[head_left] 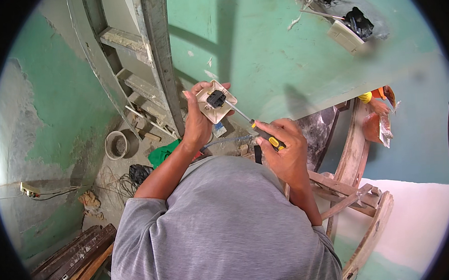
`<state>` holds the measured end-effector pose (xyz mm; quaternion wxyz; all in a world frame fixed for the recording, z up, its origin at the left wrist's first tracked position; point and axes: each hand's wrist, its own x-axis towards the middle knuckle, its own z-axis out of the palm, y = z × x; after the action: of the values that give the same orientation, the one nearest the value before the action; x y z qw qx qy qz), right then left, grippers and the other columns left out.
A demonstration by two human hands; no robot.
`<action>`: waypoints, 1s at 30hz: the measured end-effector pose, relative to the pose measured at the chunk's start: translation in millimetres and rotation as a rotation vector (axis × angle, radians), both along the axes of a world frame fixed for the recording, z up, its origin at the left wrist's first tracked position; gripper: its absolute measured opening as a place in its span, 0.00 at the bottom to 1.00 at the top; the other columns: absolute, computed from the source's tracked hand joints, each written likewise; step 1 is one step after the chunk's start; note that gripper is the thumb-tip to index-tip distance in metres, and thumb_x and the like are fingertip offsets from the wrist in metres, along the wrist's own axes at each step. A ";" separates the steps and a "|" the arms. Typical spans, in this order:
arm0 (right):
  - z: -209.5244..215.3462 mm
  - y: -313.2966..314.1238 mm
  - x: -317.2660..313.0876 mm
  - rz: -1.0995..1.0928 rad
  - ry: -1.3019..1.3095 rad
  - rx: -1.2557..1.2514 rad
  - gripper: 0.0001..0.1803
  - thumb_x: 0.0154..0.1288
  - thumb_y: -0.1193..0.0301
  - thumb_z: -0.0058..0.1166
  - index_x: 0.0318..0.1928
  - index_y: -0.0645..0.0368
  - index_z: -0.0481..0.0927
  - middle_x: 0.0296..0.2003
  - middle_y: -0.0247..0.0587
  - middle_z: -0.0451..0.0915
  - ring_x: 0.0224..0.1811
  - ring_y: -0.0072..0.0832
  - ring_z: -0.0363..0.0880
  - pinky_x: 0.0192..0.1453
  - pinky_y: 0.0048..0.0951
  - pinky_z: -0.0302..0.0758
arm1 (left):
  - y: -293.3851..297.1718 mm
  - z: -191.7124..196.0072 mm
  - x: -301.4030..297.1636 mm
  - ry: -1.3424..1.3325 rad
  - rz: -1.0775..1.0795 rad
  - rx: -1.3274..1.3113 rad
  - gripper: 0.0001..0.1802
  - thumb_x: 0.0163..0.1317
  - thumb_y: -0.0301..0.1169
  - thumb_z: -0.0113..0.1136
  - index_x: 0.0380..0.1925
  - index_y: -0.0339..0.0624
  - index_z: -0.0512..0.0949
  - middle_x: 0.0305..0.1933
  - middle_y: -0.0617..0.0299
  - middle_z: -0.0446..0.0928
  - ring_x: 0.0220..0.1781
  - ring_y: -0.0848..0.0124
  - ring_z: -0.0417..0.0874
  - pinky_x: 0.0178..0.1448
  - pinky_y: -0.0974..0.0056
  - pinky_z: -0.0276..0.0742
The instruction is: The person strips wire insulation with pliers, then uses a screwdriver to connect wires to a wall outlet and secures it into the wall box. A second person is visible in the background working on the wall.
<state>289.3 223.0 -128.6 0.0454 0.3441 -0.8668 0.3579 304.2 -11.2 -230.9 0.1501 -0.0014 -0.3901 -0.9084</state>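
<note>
Screwdriver [255, 125] held to black block [215, 99] in white plate [215, 114]

The left hand [199, 125] gripped the square plate along its edges, hollow side showing, out beyond the grey shirt [228, 225]. The block sat near the plate's middle. The right hand [289, 151] was wrapped around the screwdriver's black-and-yellow handle [271, 139], the shaft [239, 112] slanting up and leftward to the block's right side. A metal ladder [158, 58] stood to the left, a round bucket [108, 145] near its foot

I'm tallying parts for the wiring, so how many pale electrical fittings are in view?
3: a square plate in the left hand, a rectangular box at upper right, and a small box at far left. Others may be hidden.
</note>
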 end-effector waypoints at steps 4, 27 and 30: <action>8.2 -19.2 5.5 -0.107 -0.167 -0.016 0.19 0.68 0.70 0.65 0.57 0.59 0.85 0.46 0.48 0.85 0.44 0.46 0.85 0.51 0.44 0.81 | -6.3 -1.8 -5.3 -0.039 0.024 -0.004 0.37 0.77 0.71 0.27 0.65 0.57 0.66 0.73 0.42 0.72 0.66 0.53 0.83 0.61 0.47 0.88; 2.4 6.5 -4.5 -0.184 -0.207 -0.015 0.19 0.71 0.66 0.64 0.56 0.64 0.87 0.36 0.45 0.82 0.38 0.44 0.85 0.42 0.42 0.81 | 4.6 6.9 -36.3 -0.036 -0.127 -0.108 0.36 0.79 0.69 0.28 0.67 0.57 0.64 0.75 0.41 0.69 0.67 0.53 0.82 0.63 0.48 0.86; -0.4 10.3 -4.6 -0.166 -0.146 -0.005 0.18 0.69 0.67 0.64 0.56 0.63 0.87 0.34 0.46 0.83 0.35 0.44 0.84 0.42 0.41 0.80 | 5.4 6.4 -34.8 -0.041 -0.121 -0.131 0.36 0.79 0.69 0.29 0.67 0.56 0.64 0.74 0.41 0.70 0.66 0.54 0.82 0.63 0.48 0.87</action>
<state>284.7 233.3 -129.0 0.0126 0.2441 -0.8925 0.3789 269.4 -5.8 -224.5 0.0862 -0.0162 -0.4510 -0.8882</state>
